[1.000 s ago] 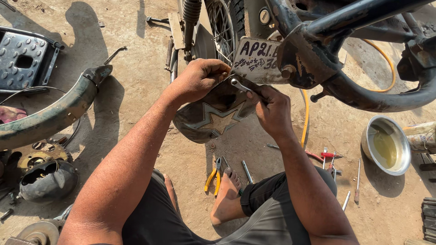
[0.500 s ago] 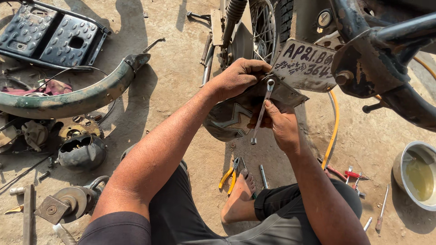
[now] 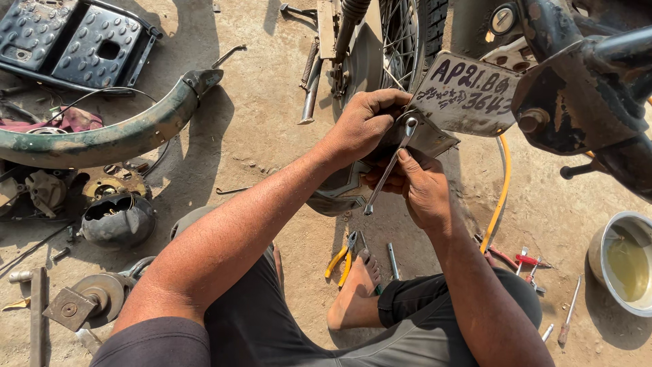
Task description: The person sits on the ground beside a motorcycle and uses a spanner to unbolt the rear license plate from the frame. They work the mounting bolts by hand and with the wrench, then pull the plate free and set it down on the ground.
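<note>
Head view, person seated on dirt ground [image 3: 272,136]. L hand [image 3: 363,122] closed round the edge of a grey metal plate [image 3: 468,92] w/ handwritten characters, fixed at the rear of a motorcycle, just beside its spoked wheel [image 3: 401,34]. R hand [image 3: 418,183], fingers clamped on a slim silver spanner [image 3: 388,170]; its ring end sits at the plate's lower-L corner, shaft slanting down-L. On the ground near the bare foot [image 3: 356,285]: yellow-handled pliers [image 3: 341,258]. Far L: curved green mudguard [image 3: 102,136]. R edge: steel bowl [image 3: 621,261] of yellowish liquid.
</note>
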A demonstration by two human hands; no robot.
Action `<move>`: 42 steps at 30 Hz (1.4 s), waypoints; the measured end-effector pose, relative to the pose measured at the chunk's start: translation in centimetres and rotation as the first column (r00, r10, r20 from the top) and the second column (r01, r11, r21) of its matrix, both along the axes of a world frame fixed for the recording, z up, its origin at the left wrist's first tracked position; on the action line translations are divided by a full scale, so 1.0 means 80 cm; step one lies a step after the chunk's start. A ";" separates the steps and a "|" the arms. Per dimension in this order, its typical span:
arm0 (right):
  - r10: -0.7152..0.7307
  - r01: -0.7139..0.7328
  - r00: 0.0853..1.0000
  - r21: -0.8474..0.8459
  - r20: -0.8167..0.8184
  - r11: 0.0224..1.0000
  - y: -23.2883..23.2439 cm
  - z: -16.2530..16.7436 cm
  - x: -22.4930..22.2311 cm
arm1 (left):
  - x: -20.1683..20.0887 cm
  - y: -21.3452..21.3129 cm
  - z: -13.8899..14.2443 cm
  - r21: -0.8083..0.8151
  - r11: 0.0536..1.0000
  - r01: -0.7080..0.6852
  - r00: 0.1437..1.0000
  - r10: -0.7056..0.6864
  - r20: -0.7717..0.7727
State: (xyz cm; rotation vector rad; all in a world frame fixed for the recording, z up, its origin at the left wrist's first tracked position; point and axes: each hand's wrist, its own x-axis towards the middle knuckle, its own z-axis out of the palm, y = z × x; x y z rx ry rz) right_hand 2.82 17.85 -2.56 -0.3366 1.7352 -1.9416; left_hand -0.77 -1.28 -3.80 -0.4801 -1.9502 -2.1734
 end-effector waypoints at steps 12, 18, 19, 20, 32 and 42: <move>0.004 0.371 0.755 0.433 -0.655 0.822 0.037 0.046 -0.020 | -0.003 -0.012 0.015 -0.088 0.995 0.040 0.997 -0.045 -0.058; 0.166 0.610 0.335 0.347 -0.928 0.712 0.054 0.063 -0.023 | 0.001 -0.015 0.027 -0.150 0.988 0.027 0.999 -0.033 -0.041; 0.111 0.595 0.392 0.344 -0.913 0.726 0.051 0.056 -0.021 | 0.004 -0.013 0.027 -0.166 0.986 0.000 0.999 -0.007 -0.043; 0.013 0.542 0.538 0.358 -0.843 0.761 0.047 0.048 -0.019 | 0.006 -0.011 0.028 -0.178 0.984 -0.028 0.999 0.020 -0.045; -0.016 0.339 0.817 0.458 -0.576 0.822 0.035 0.036 -0.013 | 0.000 -0.015 0.032 -0.364 0.920 -0.143 0.983 0.173 0.052; -0.008 0.010 0.999 0.040 -0.052 0.999 0.006 -0.009 -0.005 | -0.013 -0.019 0.007 0.062 0.991 0.121 0.990 -0.125 0.067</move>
